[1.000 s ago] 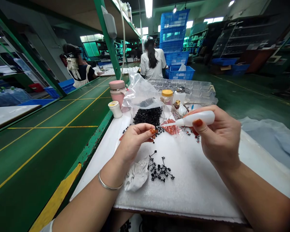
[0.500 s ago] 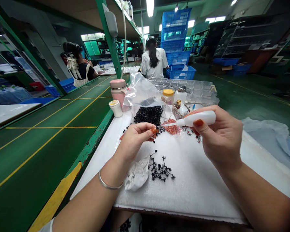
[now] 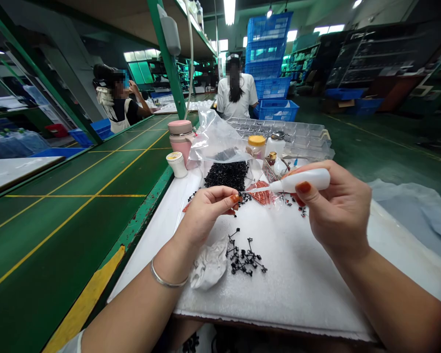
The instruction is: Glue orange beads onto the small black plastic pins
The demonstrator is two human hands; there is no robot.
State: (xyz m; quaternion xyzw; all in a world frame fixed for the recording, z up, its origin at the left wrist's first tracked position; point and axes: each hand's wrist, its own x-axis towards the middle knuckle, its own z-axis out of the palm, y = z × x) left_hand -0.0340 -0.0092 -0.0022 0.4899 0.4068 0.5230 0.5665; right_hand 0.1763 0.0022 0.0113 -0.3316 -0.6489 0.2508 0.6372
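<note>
My left hand (image 3: 209, 211) pinches a small black part (image 3: 239, 194) between thumb and fingertips; most of it is hidden. In my right hand (image 3: 338, 211) lies a white squeeze bottle (image 3: 305, 180), tipped to the left, its thin nozzle reaching the black part. Whether anything comes out is too small to tell. Below my hands, several loose black parts (image 3: 245, 260) with thin stems lie on the white work surface (image 3: 297, 294), beside a crumpled white cloth or tissue (image 3: 210, 264). A larger heap of black parts (image 3: 226, 174) sits behind my left hand, next to a bag of red pieces (image 3: 261, 192).
A pink flask (image 3: 181, 139), a white tub (image 3: 177, 165), a yellow-lidded jar (image 3: 256, 145) and clear divided trays (image 3: 301, 135) stand at the back. Left runs a green conveyor (image 3: 69, 206). Two people work farther off, near stacked blue crates (image 3: 268, 59).
My hands, the bottle and the black part keep almost the same pose. In the background, the person on the left has raised a hand, and the person in white has turned the head.
</note>
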